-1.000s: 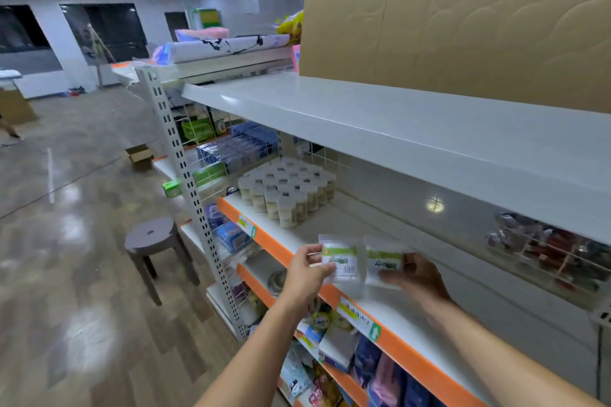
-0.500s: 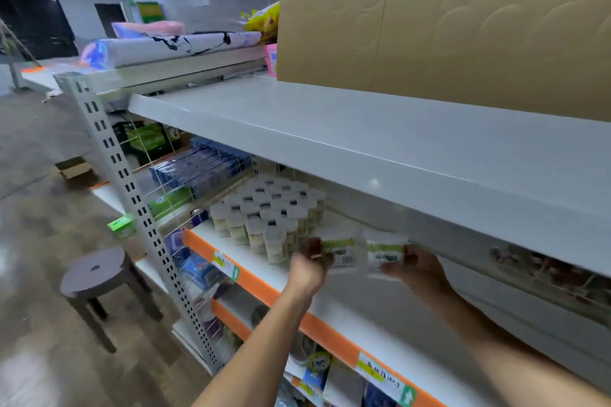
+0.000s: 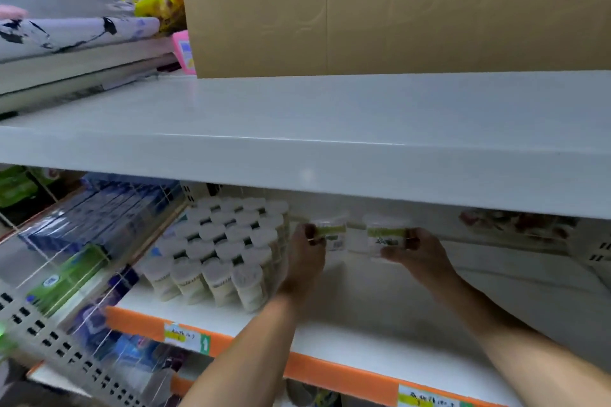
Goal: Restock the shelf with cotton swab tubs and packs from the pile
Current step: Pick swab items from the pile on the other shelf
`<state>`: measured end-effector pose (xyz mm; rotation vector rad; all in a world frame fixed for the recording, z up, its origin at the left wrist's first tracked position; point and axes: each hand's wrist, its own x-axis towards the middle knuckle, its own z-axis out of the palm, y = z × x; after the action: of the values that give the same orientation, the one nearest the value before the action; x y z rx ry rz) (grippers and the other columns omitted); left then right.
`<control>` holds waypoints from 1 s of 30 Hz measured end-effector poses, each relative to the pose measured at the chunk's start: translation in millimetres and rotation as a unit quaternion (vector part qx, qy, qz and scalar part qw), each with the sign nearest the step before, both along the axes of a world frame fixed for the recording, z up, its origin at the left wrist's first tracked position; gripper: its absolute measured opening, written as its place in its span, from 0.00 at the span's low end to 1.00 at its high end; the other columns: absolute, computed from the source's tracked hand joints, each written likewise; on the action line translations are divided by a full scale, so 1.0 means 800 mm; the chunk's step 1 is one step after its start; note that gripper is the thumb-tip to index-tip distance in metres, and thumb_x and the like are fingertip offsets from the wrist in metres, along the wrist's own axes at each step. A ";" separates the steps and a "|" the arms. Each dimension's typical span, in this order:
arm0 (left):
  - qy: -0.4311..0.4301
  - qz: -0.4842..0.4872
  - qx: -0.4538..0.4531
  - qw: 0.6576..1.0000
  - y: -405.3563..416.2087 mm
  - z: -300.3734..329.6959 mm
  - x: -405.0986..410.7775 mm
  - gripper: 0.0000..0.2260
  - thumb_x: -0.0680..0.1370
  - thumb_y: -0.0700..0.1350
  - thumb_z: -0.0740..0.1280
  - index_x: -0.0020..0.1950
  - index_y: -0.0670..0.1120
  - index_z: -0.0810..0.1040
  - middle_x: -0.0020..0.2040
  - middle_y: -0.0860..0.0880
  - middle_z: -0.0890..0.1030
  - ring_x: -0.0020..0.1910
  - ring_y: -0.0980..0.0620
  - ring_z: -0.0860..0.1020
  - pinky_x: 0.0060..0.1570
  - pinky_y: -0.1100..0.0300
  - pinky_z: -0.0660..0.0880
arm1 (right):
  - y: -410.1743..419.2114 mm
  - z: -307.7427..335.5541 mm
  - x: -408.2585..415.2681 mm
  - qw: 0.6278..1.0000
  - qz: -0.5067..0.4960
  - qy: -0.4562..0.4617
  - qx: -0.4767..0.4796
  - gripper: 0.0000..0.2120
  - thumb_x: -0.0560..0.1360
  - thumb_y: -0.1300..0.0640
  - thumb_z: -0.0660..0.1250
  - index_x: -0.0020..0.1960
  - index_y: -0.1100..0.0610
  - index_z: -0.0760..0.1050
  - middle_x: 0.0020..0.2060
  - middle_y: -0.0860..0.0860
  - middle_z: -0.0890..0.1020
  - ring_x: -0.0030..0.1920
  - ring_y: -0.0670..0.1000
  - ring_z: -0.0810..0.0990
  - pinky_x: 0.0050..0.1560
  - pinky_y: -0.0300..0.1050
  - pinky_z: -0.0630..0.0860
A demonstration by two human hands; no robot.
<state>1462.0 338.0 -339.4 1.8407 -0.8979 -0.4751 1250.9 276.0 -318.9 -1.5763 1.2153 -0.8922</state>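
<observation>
Both my hands reach deep into the white shelf with the orange front strip. My left hand grips a clear cotton swab pack with a green label. My right hand holds a second such pack just to the right of the first. Both packs are at the back of the shelf, right of a block of several white-lidded cotton swab tubs. Whether the packs touch the shelf I cannot tell.
The white shelf above overhangs my hands closely. A big tan cardboard box stands on it. A wire divider fences off blue and green boxes to the left. Price tags sit on the orange strip.
My hands carried both packs from the shelf's front edge to its back, beside the tubs. The camera swung right and closer to the shelf.
</observation>
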 end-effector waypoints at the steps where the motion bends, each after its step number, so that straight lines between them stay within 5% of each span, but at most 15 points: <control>1: 0.001 0.006 -0.002 1.000 -0.006 -0.004 0.003 0.06 0.77 0.36 0.66 0.52 0.45 0.75 0.42 0.50 0.76 0.40 0.52 0.75 0.34 0.63 0.70 | -0.001 -0.003 0.003 1.000 -0.006 -0.002 0.002 0.14 0.64 0.60 0.82 0.43 0.51 0.78 0.40 0.46 0.84 0.40 0.44 0.82 0.36 0.39 0.73; 5: 0.018 0.008 -0.009 1.000 -0.031 -0.013 0.012 0.12 0.78 0.35 0.65 0.61 0.41 0.76 0.51 0.46 0.80 0.48 0.50 0.77 0.46 0.57 0.76 | -0.008 -0.011 0.013 1.000 -0.026 0.007 0.003 0.16 0.63 0.59 0.82 0.45 0.51 0.79 0.40 0.45 0.85 0.39 0.42 0.83 0.36 0.36 0.74; 9: 0.046 -0.002 -0.004 0.999 -0.056 -0.020 0.023 0.15 0.79 0.35 0.64 0.67 0.41 0.74 0.62 0.44 0.79 0.61 0.46 0.77 0.62 0.58 0.72 | -0.021 -0.016 0.026 0.999 -0.040 0.034 0.000 0.19 0.63 0.57 0.83 0.49 0.53 0.78 0.45 0.48 0.85 0.46 0.49 0.84 0.46 0.48 0.81; 14: 0.080 -0.009 -0.011 0.997 -0.076 -0.033 0.031 0.19 0.79 0.34 0.63 0.70 0.42 0.73 0.64 0.44 0.78 0.64 0.48 0.75 0.63 0.62 0.68 | -0.029 -0.024 0.047 0.997 -0.043 0.065 -0.008 0.20 0.63 0.57 0.82 0.50 0.54 0.76 0.46 0.50 0.85 0.46 0.51 0.84 0.49 0.51 0.82; 17: 0.123 -0.009 -0.007 0.992 -0.089 -0.035 0.034 0.22 0.78 0.30 0.61 0.70 0.44 0.73 0.65 0.45 0.78 0.64 0.48 0.76 0.68 0.58 0.68 | -0.030 -0.026 0.061 0.995 -0.040 0.086 -0.025 0.19 0.64 0.55 0.81 0.50 0.53 0.76 0.45 0.48 0.84 0.44 0.48 0.84 0.42 0.44 0.81; 22: 0.096 -0.021 -0.013 0.995 -0.096 -0.038 0.041 0.22 0.75 0.29 0.62 0.68 0.43 0.75 0.61 0.44 0.81 0.61 0.47 0.78 0.61 0.63 0.71 | -0.028 -0.029 0.079 0.988 -0.038 0.137 -0.065 0.18 0.66 0.53 0.81 0.48 0.54 0.75 0.41 0.45 0.81 0.39 0.41 0.80 0.33 0.32 0.74; 30: 0.147 -0.034 -0.043 0.988 -0.074 -0.038 0.037 0.22 0.78 0.41 0.67 0.72 0.45 0.69 0.67 0.49 0.76 0.67 0.51 0.74 0.70 0.53 0.70 | -0.029 -0.028 0.118 0.990 -0.076 0.115 -0.038 0.17 0.65 0.54 0.81 0.43 0.51 0.73 0.39 0.47 0.80 0.38 0.44 0.78 0.33 0.34 0.71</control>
<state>1491.6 278.4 -369.9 1.6145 -0.7680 -0.7188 1345.0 253.1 -341.4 -1.7018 1.4958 -0.8780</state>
